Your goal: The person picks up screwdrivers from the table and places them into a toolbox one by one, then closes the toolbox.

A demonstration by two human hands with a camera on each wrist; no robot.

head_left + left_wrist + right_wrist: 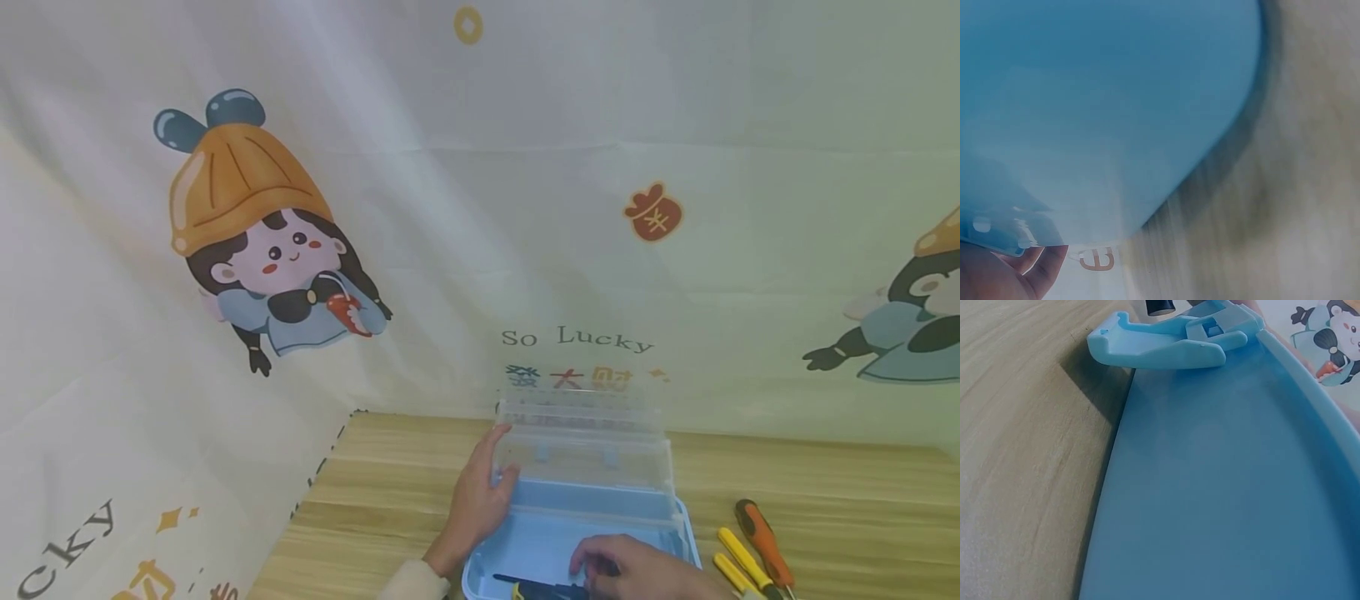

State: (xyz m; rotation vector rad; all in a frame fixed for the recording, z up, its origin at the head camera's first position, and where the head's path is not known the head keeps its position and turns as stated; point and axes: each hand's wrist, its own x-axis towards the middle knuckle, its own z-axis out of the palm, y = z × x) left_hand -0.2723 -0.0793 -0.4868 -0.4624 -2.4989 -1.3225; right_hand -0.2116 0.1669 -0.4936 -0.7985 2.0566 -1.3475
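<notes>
Wood-grained surface (390, 492) leaves me room left of the open light-blue plastic box (532, 542); its clear plastic lid (585, 458) stands raised at the far edge. My left grip (482, 493) spreads at the lid's left edge; my right grip (626, 568) curls at a black-and-yellow tool (551, 591) inside. Whether either pinches, I cannot tell. An orange-and-black screwdriver (763, 542) lies right.
</notes>
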